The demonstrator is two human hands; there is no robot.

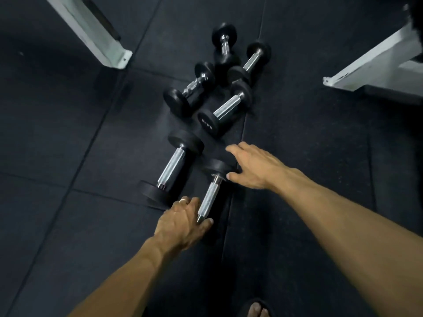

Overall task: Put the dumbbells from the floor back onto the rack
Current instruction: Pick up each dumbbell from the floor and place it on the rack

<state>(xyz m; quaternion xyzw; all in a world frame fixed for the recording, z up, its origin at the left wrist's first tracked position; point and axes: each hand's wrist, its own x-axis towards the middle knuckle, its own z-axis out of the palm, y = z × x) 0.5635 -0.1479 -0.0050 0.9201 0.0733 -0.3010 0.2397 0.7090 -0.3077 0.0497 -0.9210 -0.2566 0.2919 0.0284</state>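
Dim, cool-toned overhead view; low exposure, strong wide-angle distortion.

Dark rubber floor near black, seams barely legible, shadows merging with the mats. Bright specular glare on chrome handles, strongest on the nearest dumbbell and its neighbour, suggesting light from above. Black weight heads lost against the floor, edges soft. Pale frame foot at upper left and pale rack base at upper right brightest areas, smeared and blurred toward the corners. Forearms evenly lit, left hand and right hand slightly soft. Lines bowed at edges; mild overall softness.
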